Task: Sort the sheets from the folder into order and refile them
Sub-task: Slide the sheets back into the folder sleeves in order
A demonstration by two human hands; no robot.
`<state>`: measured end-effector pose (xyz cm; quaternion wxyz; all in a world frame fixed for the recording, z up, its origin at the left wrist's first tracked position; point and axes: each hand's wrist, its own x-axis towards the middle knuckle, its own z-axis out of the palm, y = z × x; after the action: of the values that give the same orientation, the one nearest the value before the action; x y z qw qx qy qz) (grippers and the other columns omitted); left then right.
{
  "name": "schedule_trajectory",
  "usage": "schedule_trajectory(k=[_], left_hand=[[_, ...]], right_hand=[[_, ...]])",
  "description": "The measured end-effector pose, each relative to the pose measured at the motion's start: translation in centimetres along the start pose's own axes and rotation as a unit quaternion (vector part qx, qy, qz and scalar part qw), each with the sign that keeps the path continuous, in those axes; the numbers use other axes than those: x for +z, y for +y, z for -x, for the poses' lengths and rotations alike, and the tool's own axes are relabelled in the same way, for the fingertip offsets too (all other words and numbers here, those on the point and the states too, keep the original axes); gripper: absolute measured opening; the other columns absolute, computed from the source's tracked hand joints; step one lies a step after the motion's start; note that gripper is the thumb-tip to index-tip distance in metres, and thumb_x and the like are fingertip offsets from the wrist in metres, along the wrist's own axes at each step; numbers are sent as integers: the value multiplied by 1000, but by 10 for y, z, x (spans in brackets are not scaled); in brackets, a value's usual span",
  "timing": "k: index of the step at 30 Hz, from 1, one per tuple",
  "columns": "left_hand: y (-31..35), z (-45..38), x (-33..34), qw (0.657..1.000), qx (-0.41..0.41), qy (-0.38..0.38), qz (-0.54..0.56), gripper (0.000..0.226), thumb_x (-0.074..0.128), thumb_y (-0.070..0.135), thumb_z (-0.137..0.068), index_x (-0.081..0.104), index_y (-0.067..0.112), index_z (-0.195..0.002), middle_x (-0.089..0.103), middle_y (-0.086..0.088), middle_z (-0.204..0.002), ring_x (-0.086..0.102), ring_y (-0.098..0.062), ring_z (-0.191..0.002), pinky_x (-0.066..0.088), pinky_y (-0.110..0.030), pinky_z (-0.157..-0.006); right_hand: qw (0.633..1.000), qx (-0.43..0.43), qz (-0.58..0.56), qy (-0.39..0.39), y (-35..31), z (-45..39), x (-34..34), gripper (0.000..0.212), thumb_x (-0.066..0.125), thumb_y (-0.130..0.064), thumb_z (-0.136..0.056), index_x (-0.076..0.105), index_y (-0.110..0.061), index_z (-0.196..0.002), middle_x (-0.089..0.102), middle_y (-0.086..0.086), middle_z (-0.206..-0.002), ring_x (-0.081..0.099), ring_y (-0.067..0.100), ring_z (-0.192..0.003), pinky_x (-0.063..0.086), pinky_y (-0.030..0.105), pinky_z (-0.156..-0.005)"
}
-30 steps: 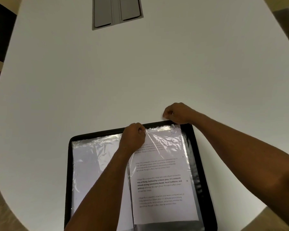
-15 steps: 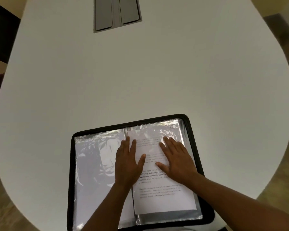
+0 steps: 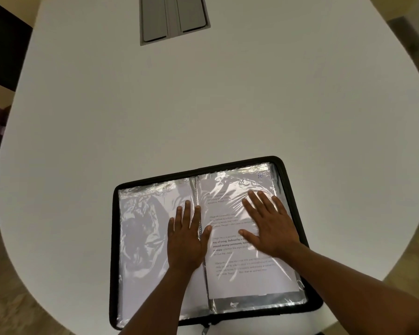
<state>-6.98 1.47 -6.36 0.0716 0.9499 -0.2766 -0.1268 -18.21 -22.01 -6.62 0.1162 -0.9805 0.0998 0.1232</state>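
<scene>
A black zip folder [image 3: 290, 180] lies open on the white table, near its front edge. Clear plastic sleeves fill both halves. In the right sleeve sits a printed sheet [image 3: 230, 269] with paragraphs of text and a small blue mark at its top right corner. The left sleeve [image 3: 140, 233] shows a blank white page. My left hand [image 3: 186, 240] lies flat with straight fingers across the spine, pressing the sleeves down. Flat on the right sleeve, over the printed sheet, rests my right hand [image 3: 267, 228] with its fingers spread.
The white table [image 3: 203, 105] is rounded and wide, with a grey cable hatch [image 3: 173, 18] set into it at the far middle. Floor shows beyond the table's edges at left, right and bottom corners.
A second ago both hands pinched the top edge of the right sleeve. They have let go, come down and flattened on the sleeves; the right hand has since slid rightwards.
</scene>
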Motion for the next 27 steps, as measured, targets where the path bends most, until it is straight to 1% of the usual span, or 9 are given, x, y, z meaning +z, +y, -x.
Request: schedule_trajectory(k=[3, 7, 14, 17, 20, 22, 24, 26, 27], left_hand=[[-4, -17, -2, 1000, 8, 5, -3, 66, 24, 59, -98, 4, 31, -154, -7, 5, -162, -10, -16, -149, 8, -46, -121], [-6, -45, -5, 1000, 15, 14, -5, 65, 25, 59, -98, 8, 31, -154, -5, 5, -162, -9, -16, -149, 8, -46, -121], [-3, -85, -12, 999, 1, 32, 0, 65, 19, 60, -98, 9, 30, -155, -3, 3, -163, -8, -18, -149, 7, -48, -120], [-3, -94, -15, 1000, 6, 27, 6, 66, 17, 62, -97, 9, 30, -155, -3, 3, -163, -8, -18, -149, 6, -47, -121], [-5, -93, -20, 999, 8, 16, 44, 69, 20, 63, -96, 7, 28, -155, -6, 4, -162, -10, -16, -149, 1, -40, -121], [-12, -85, -25, 994, -35, 35, 94, 73, 28, 60, -96, 8, 22, -155, -2, 1, -163, -4, -17, -149, 2, -36, -120], [-25, -72, -30, 985, -96, 76, 123, 76, 39, 54, -93, 14, 14, -154, 9, -5, -162, 9, -22, -149, 8, -37, -121], [-42, -56, -36, 972, -153, 110, 138, 77, 47, 47, -90, 22, 8, -152, 22, -12, -158, 21, -27, -146, 16, -41, -120], [-51, -48, -39, 966, -179, 123, 142, 77, 51, 45, -88, 26, 6, -150, 28, -14, -156, 26, -29, -143, 20, -42, -119]], right_hand=[[1000, 6, 6, 8, 1, -12, -4, 85, 17, -76, -91, 6, -23, -157, -3, 4, -164, -5, 23, -151, 5, 49, -120], [1000, 7, 21, 8, 8, -35, -14, 85, 12, -77, -91, -4, -25, -156, -13, 2, -163, -13, 21, -150, -1, 48, -121], [999, -7, 41, 15, 25, -78, -33, 84, 7, -77, -91, -7, -26, -155, -15, 0, -163, -16, 19, -149, -3, 47, -121], [999, -6, 46, 17, 27, -85, -34, 83, 8, -76, -91, -7, -26, -156, -15, -1, -163, -16, 18, -149, -5, 46, -121], [999, 3, 27, 17, 25, -86, -36, 79, 9, -71, -92, 0, -26, -156, -10, -2, -164, -14, 17, -150, -7, 44, -121], [999, 22, 4, 22, 18, -84, -39, 77, 10, -67, -92, 7, -24, -157, -4, -1, -164, -10, 17, -150, -8, 41, -120], [997, 48, -21, 55, 5, -81, -41, 77, 10, -63, -93, 20, -17, -155, 9, 4, -164, 0, 20, -151, -6, 39, -121], [992, 66, -57, 94, -15, -75, -41, 75, 14, -58, -95, 34, -11, -150, 23, 10, -160, 13, 24, -150, 4, 41, -122], [989, 68, -73, 106, -27, -72, -39, 73, 17, -57, -96, 38, -10, -148, 27, 11, -159, 18, 25, -149, 8, 42, -122]])
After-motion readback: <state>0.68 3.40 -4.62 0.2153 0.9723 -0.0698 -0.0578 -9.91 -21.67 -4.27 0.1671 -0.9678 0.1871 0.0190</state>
